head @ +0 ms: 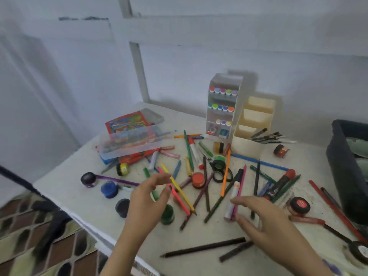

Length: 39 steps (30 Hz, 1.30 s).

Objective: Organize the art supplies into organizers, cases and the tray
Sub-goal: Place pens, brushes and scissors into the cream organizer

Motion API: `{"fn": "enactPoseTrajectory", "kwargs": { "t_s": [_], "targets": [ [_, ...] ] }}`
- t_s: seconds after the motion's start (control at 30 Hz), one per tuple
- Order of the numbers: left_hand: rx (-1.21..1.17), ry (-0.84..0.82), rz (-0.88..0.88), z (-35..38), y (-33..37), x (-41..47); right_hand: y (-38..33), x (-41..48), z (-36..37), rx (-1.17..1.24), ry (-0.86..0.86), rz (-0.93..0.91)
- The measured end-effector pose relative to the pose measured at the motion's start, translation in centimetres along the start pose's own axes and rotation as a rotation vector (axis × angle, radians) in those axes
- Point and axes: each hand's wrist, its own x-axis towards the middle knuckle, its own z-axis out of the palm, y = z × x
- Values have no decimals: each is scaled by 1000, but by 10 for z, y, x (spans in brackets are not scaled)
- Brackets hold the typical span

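A white table [65, 176] is standing against a pale wall [199, 62], where a white frame [139, 72] of bars is running upward. Brown and cream patterned floor tiles [23, 255] are showing at lower left, with a dark strap [18, 178] crossing above them.

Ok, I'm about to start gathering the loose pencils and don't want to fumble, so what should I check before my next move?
1. Free left hand: ok, fingers relaxed, appears to hold nothing.
2. Free right hand: ok, fingers spread over the white marker.
3. Room in the cream organizer: ok, upper compartments look empty.
4. Pencils lying separate: not ok, the yellow pencil lies among crossed ones.
5. Open clear case: cannot tell, blurred.
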Motion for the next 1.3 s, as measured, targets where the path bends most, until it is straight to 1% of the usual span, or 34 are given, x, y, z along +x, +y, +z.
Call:
{"fn": "enactPoseTrajectory", "kwargs": {
  "t_s": [0.1,0.17,0.23,0.27,0.33,0.4,0.47,0.57,0.67,0.73,0.8,0.87,0.93,0.97,1.0,1.07,1.17,1.23,1.3],
  "targets": [
    [32,140,-69,-31,-15,25,-20,45,11,45,-4,-29],
    [111,241,-92,-54,-26,45,-37,82,20,90,-2,-29],
    [221,295,-117,-77,-39,70,-51,119,28,172,26,-19],
    [301,277,-173,-86,-47,81,-57,136,32,223,43,-10],
    [410,169,-344,-104,-65,104,-71,173,43,319,57,16],
    [324,71,-434,-113,-74,118,-79,199,53,342,59,47],
    [234,25,-409,-116,-79,127,-83,218,63,319,54,92],
    [227,-74,-313,-120,-89,139,-86,232,77,260,90,160],
    [186,-171,-231,-125,-102,154,-94,239,85,122,180,166],
    [147,-219,-179,-128,-107,161,-99,241,89,51,211,144],
    [151,-255,-133,-133,-109,165,-105,242,91,4,261,89],
    [217,-287,-103,-139,-115,169,-115,243,95,-28,354,-4],
    [269,-334,-131,-143,-124,172,-128,246,100,-89,428,-133],
    [289,-351,-157,-145,-128,173,-136,249,104,-130,432,-194],
    [299,-358,-178,-145,-131,174,-144,253,108,-178,400,-249],
    [309,-344,-152,-147,-137,176,-155,261,116,-274,250,-291],
    [299,-302,-74,-158,-138,180,-157,272,128,-373,26,-199],
    [301,-258,-41,-170,-138,179,-153,274,131,-348,-35,-138],
    [284,-190,-22,-182,-139,175,-150,273,130,-312,-30,-116]
  ]
}}
